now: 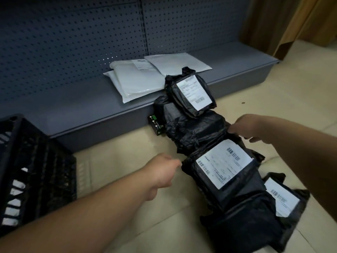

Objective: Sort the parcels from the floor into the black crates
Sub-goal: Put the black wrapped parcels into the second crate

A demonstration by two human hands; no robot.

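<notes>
Parcels (224,167) line up diagonally toward shelf (73,110).

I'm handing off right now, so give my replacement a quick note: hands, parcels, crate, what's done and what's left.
Left hand: fingers curled at the left edge of the middle labelled parcel; grip unclear.
Right hand: at the right edge of the unlabelled black parcel; fingers hidden.
Black parcels lie in a row on the floor. White mailers sit on the shelf.
Black crate at left; contents unclear.
Left: all floor parcels.

Black parcels (224,172), white labels (225,162); grey shelf (73,106).
</notes>
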